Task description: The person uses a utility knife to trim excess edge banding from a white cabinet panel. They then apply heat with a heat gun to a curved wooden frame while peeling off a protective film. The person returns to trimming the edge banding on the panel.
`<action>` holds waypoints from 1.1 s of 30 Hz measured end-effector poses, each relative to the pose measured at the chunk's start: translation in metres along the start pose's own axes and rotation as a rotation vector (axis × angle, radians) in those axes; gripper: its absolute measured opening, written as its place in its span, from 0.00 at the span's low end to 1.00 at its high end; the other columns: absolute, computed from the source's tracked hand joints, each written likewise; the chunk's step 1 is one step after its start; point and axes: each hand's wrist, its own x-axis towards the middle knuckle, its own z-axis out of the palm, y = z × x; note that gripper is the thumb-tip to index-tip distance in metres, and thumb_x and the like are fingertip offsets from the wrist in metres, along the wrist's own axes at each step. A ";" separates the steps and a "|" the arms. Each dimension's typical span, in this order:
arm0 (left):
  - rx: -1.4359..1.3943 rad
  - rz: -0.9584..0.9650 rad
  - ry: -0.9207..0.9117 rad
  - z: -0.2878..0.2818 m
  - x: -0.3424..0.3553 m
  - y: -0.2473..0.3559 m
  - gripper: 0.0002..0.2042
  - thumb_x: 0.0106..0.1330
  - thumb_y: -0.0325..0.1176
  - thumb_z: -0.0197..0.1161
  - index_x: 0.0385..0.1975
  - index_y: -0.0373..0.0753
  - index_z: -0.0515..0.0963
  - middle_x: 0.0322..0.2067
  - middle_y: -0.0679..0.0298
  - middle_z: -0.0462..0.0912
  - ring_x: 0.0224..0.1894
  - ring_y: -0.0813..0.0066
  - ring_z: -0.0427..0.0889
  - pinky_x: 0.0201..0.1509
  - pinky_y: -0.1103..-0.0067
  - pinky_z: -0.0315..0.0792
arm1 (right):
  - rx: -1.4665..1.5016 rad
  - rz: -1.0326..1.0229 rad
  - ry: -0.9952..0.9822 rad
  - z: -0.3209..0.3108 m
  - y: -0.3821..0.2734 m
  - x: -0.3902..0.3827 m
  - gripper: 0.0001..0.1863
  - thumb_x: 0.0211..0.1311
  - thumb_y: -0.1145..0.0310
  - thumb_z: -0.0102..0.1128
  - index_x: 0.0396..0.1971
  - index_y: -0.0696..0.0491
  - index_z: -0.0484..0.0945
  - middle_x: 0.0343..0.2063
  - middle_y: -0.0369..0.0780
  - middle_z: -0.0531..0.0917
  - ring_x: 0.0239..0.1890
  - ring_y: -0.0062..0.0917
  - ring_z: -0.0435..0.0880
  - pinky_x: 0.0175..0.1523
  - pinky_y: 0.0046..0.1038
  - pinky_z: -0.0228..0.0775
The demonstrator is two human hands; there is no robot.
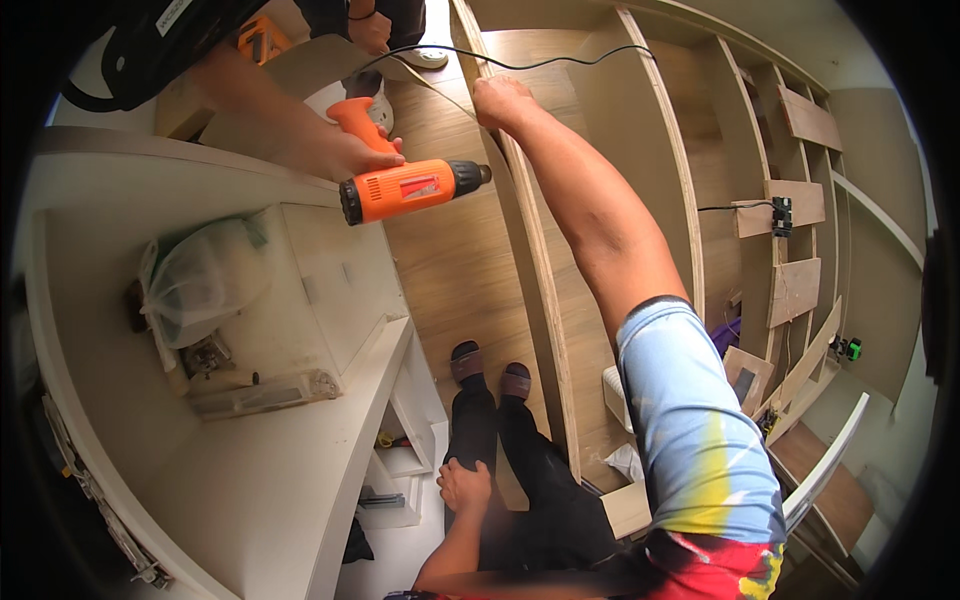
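My right hand [503, 103] reaches far forward, its fingers closed over the front edge of a long plywood panel [535, 250]. A thin pale edging strip [437, 88] runs from under those fingers toward the far left. My left hand [465, 488] lies loosely on my thigh and holds nothing. Left of the panel, a co-worker's hand [365, 155] grips an orange heat gun [405, 190], its dark nozzle pointing at the panel close below my right hand. The strip's end under my fingers is hidden.
A white cabinet [250, 490] with a plastic bag [205, 280] stands at left. A black cable [530, 66] crosses above my right hand. Shelf uprights [665, 150] and plywood pieces [795, 290] fill the right. A co-worker's second hand [370, 33] shows at the far side.
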 end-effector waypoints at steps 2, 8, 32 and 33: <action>-0.012 -0.011 -0.004 -0.002 0.001 0.000 0.32 0.65 0.49 0.66 0.64 0.33 0.75 0.61 0.48 0.76 0.65 0.48 0.74 0.70 0.58 0.71 | -0.004 -0.027 -0.076 -0.002 -0.008 0.005 0.16 0.64 0.72 0.55 0.47 0.55 0.88 0.47 0.48 0.90 0.53 0.43 0.89 0.57 0.41 0.81; -0.052 -0.016 -0.026 -0.008 0.002 0.005 0.32 0.65 0.49 0.66 0.63 0.33 0.75 0.61 0.47 0.76 0.65 0.47 0.74 0.70 0.59 0.71 | 0.022 0.065 -0.501 -0.090 -0.011 -0.037 0.16 0.57 0.74 0.59 0.43 0.57 0.89 0.38 0.47 0.91 0.38 0.38 0.91 0.41 0.38 0.84; 0.019 0.012 -0.003 -0.006 0.007 0.004 0.30 0.67 0.51 0.64 0.61 0.33 0.75 0.57 0.50 0.77 0.63 0.49 0.76 0.65 0.58 0.74 | -0.019 0.068 -0.327 0.039 -0.024 0.086 0.19 0.67 0.71 0.56 0.54 0.53 0.87 0.58 0.48 0.86 0.59 0.38 0.86 0.60 0.39 0.80; 0.015 0.004 0.010 -0.007 0.007 0.005 0.30 0.67 0.51 0.64 0.61 0.33 0.75 0.57 0.50 0.77 0.63 0.49 0.76 0.65 0.58 0.74 | -0.023 0.051 -0.379 0.031 -0.024 0.078 0.18 0.65 0.71 0.57 0.53 0.54 0.88 0.55 0.49 0.87 0.57 0.37 0.87 0.58 0.38 0.81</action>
